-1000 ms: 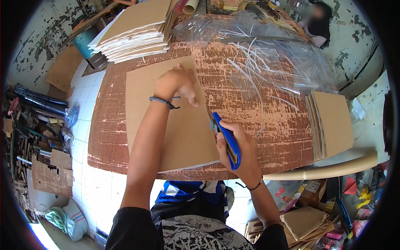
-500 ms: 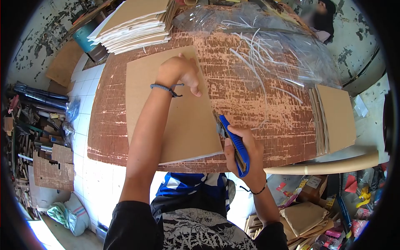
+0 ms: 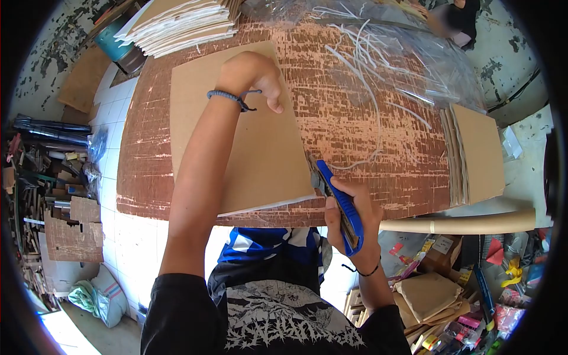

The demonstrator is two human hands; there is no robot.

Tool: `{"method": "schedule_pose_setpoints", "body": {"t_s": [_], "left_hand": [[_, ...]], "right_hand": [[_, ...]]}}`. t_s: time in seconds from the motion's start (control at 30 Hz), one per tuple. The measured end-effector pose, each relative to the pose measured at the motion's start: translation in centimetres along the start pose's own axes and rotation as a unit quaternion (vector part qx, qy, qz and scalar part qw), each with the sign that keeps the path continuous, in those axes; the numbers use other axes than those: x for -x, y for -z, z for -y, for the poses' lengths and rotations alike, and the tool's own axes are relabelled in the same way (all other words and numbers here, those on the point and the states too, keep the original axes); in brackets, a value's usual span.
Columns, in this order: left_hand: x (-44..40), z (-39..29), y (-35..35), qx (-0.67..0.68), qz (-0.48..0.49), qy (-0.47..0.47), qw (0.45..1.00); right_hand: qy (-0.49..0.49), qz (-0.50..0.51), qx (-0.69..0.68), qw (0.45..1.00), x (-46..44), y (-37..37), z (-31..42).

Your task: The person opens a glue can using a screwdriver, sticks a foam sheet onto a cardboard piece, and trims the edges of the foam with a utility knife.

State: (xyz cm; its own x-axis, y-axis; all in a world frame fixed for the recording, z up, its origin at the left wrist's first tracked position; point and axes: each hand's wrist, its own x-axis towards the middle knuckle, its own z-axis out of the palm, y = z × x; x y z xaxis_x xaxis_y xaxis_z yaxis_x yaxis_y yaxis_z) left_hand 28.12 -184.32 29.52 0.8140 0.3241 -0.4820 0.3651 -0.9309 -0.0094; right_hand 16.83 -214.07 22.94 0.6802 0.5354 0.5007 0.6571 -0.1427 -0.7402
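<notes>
My left hand (image 3: 255, 76) presses on the upper part of a brown cardboard sheet (image 3: 260, 154), its fingers bent down near the sheet's right edge; its fingertips are partly hidden. A white layer shows along the near edge of the sheet. In my right hand (image 3: 350, 216) is a blue utility knife (image 3: 343, 207), held with the fingers wrapped round its handle. The knife's tip end is beside the sheet's lower right corner. A thin white strip (image 3: 377, 127) curves over the scratched table (image 3: 331, 139) beyond the knife.
A stack of white-edged cardboard (image 3: 183, 26) stands at the far left. Clear plastic and white strips (image 3: 408, 62) lie at the far right. More cardboard pieces (image 3: 476, 154) are at the right edge, above a cardboard tube (image 3: 473, 223). A person (image 3: 458, 22) is at the back right.
The knife and my right hand have moved towards me and to the right, down the sheet's right edge. My left hand stays on the sheet. The view has shifted.
</notes>
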Motion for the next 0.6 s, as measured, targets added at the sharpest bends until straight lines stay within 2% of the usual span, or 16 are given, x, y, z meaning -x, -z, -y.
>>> {"method": "schedule_pose_setpoints", "body": {"t_s": [0.3,0.37,0.4,0.5,0.6], "left_hand": [[0.6,-0.1,-0.1,-0.006,-0.024,-0.015,1.0],[1.6,-0.4,0.0,-0.009,0.006,-0.036,0.999],[2.1,-0.6,0.4,-0.014,0.044,-0.052,0.998],[2.0,-2.4,-2.2,-0.173,0.099,-0.134,0.971],[6.1,-3.0,-5.5,-0.201,0.022,-0.198,0.959]], "right_hand": [[-0.048,-0.004,-0.011,0.999,1.2,0.2,0.4],[-0.047,-0.012,-0.015,0.999,1.7,-0.1,0.1],[-0.044,-0.018,-0.018,0.999,1.8,-0.2,-0.1],[-0.028,-0.04,-0.034,0.998,2.0,-0.7,-0.3],[-0.025,-0.035,-0.035,0.998,2.2,-0.5,-0.4]]}}
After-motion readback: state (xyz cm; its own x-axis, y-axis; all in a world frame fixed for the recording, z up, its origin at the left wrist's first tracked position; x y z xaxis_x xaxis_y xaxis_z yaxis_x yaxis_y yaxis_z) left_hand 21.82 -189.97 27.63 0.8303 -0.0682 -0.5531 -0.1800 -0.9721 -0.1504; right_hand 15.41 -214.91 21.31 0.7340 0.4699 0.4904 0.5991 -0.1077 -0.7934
